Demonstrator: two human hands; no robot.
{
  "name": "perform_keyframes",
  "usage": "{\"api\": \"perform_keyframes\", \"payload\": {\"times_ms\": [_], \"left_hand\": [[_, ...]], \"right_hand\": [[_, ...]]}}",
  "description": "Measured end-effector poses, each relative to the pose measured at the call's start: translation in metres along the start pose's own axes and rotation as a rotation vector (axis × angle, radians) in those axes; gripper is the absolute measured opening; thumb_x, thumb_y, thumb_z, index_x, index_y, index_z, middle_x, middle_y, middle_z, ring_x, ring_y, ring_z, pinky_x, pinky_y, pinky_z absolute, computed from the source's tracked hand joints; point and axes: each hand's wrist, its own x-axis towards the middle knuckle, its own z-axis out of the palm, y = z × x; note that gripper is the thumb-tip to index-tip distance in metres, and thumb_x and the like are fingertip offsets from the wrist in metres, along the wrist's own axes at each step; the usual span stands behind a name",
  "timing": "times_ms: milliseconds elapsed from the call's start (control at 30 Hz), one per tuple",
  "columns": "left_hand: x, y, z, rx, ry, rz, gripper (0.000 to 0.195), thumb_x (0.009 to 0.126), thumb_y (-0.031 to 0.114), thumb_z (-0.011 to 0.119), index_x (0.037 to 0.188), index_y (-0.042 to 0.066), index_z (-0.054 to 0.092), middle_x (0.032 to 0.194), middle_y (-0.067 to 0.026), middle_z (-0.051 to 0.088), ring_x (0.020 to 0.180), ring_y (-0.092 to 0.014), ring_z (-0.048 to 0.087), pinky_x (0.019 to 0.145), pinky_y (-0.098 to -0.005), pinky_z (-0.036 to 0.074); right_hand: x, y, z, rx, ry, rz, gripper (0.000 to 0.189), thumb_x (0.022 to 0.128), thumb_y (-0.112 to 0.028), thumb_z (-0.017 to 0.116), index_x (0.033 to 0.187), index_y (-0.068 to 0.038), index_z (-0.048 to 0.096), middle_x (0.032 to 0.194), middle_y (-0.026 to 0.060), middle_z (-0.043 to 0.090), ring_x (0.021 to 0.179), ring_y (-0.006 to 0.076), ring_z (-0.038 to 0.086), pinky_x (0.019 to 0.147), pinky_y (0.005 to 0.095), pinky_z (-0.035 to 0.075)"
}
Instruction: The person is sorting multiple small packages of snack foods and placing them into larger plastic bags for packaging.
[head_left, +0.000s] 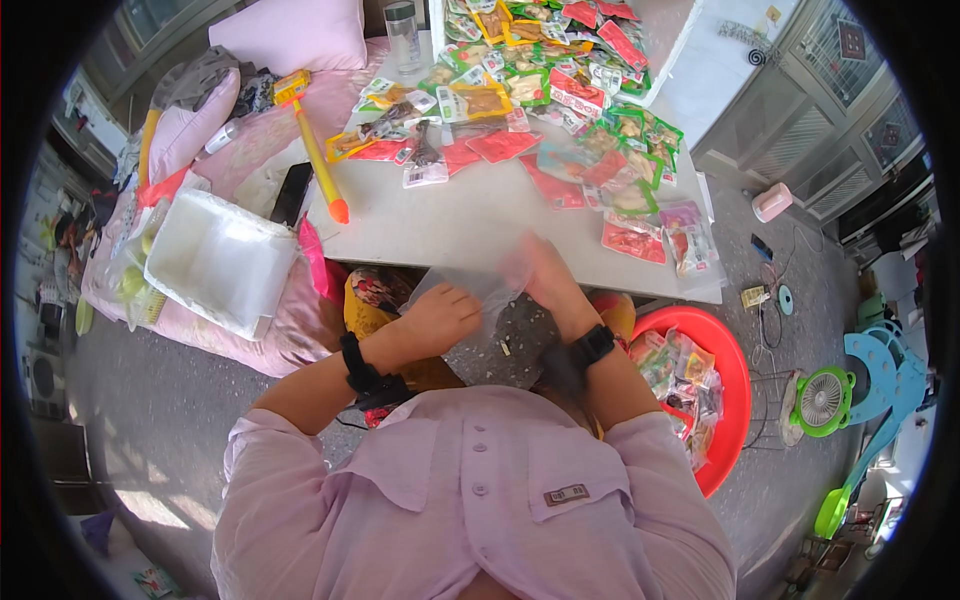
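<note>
Over my lap, at the near edge of the pale table (420, 225), a clear plastic bag (491, 296) is stretched between my hands. My left hand (442, 321) grips its near left part, fingers curled. My right hand (546, 276), blurred by motion, has hold of the bag's right side; its fingertips are indistinct. Beyond my hands lie many sealed food packets, including a yellow-edged packet (474, 103), a red packet (504, 146) and a green-edged packet (634, 196). Nearest my right hand on the tabletop is another red packet (634, 238).
A white foam box (671, 45) heaped with packets stands at the back. Right of my legs, a red basin (735, 390) holds more packets. On the left are a white foam tray (217, 262), a black phone (291, 193) and a yellow tube (319, 157). A glass jar (403, 41) stands behind.
</note>
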Motion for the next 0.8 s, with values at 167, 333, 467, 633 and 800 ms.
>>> {"api": "perform_keyframes", "payload": {"times_ms": [167,333,467,633,800], "left_hand": [[-0.009,-0.029,-0.008,0.045,-0.131,0.048,0.010,0.060,0.015,0.048,0.067,0.008,0.047,0.080,-0.0051,0.048,0.079,-0.020,0.046,0.069,-0.0298,0.036],[-0.012,-0.068,-0.018,0.251,-0.128,-0.163,0.010,0.058,0.011,0.048,0.068,0.008,0.047,0.079,-0.0056,0.047,0.080,-0.020,0.045,0.070,-0.0303,0.035],[-0.009,-0.083,-0.005,0.299,0.063,-0.422,0.017,0.060,0.005,0.050,0.077,0.006,0.050,0.080,-0.0079,0.049,0.077,-0.021,0.047,0.066,-0.0312,0.038],[0.028,-0.059,0.027,-0.571,0.328,-0.833,0.019,0.067,0.015,0.051,0.077,-0.001,0.047,0.070,-0.0113,0.050,0.066,-0.024,0.049,0.059,-0.0309,0.039],[0.043,-0.051,0.041,-0.695,0.345,-0.999,0.021,0.070,0.019,0.054,0.068,-0.001,0.048,0.059,-0.0070,0.049,0.055,-0.012,0.045,0.050,-0.0247,0.037]], "right_hand": [[-0.005,-0.013,0.009,-0.364,0.254,0.001,0.038,0.071,-0.012,0.052,0.104,-0.004,0.036,0.073,0.0044,0.051,0.058,0.0130,0.050,0.048,0.0233,0.040],[-0.013,-0.005,0.028,-0.506,0.318,-0.180,0.042,0.069,-0.008,0.047,0.107,-0.003,0.030,0.061,0.0048,0.048,0.050,0.0113,0.044,0.045,0.0213,0.037],[-0.004,0.010,0.032,-0.720,0.311,-0.216,0.047,0.067,-0.007,0.048,0.108,0.004,0.028,0.070,0.0114,0.053,0.059,0.0139,0.053,0.047,0.0236,0.040],[0.002,0.030,0.040,-0.948,0.350,-0.331,0.046,0.068,-0.008,0.047,0.109,0.003,0.029,0.068,0.0142,0.054,0.061,0.0225,0.055,0.054,0.0306,0.042],[-0.002,0.033,0.055,-1.187,0.317,-0.333,0.024,0.071,-0.006,0.046,0.094,-0.004,0.047,0.090,0.0133,0.049,0.083,0.0315,0.048,0.071,0.0327,0.038]]}}
